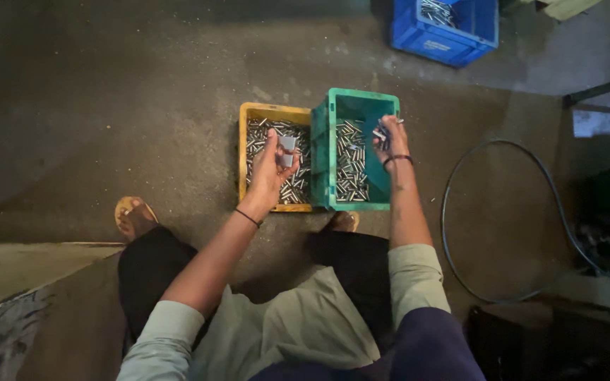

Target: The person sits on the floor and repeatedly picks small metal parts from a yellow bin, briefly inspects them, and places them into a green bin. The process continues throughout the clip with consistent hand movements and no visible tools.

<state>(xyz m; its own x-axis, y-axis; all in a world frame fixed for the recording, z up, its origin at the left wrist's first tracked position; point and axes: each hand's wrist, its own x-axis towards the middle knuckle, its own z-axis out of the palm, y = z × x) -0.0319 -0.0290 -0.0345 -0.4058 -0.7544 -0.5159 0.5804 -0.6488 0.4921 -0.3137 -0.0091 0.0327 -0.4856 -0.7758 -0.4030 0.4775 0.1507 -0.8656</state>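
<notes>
1. Roughly midway, judging by the crates: the yellow crate (274,113) on the left is well filled with small shiny metal pins (298,185), and the green crate (359,99), touching it on the right, holds a thinner layer of metal pieces (351,166) with bare floor showing on its right side.
2. Left hand (271,164) is over the yellow crate, fingers closed around a small flat grey gauge-like block (287,149), pinched between thumb and fingers; whether a pin sits in it, cannot tell.
3. Right hand (390,134) hovers over the far right part of the green crate, fingers bunched around a small cluster of metal pieces (381,132), a few ends sticking out.
4. Both crates sit on the concrete floor (142,106) just in front of the person's feet; a sandal (133,212) is near left of the yellow crate.
5. Done so far, as a guess: the pieces lying in the green crate. Left: the whole bed of pins in the yellow crate, which looks the larger share.
6. Far right, well apart, a blue crate (446,39) also holds metal parts. A dark hose loop (453,176) lies on the floor to the right.
</notes>
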